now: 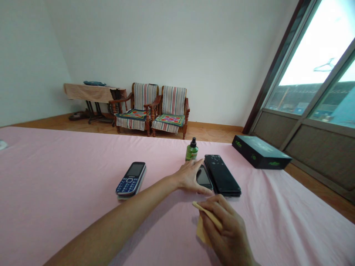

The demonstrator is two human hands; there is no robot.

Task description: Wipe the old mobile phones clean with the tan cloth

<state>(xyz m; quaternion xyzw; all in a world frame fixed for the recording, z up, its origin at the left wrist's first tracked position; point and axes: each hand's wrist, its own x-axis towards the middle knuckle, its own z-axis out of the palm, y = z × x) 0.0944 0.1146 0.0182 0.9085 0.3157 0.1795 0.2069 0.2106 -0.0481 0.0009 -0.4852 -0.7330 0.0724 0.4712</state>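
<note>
- The left grip (190,178) is spread wide around the small phone (203,178), beside the black stack (222,175); a bump could shove both.
- The right grip (229,226) pinches the yellow cloth (203,233); a loose hold could drop it.
- The green bottle (191,151) (close by) could tip if knocked.

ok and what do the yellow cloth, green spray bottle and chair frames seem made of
Yellow cloth in the right hand: seemingly soft, matte fabric, judging by its folds; fibre unclear. Green spray bottle: probably smooth plastic, given its translucent-looking body and black spray top; glass is possible. Chair frames: apparently varnished wood, from the reddish-brown sheen and turned legs.
</note>
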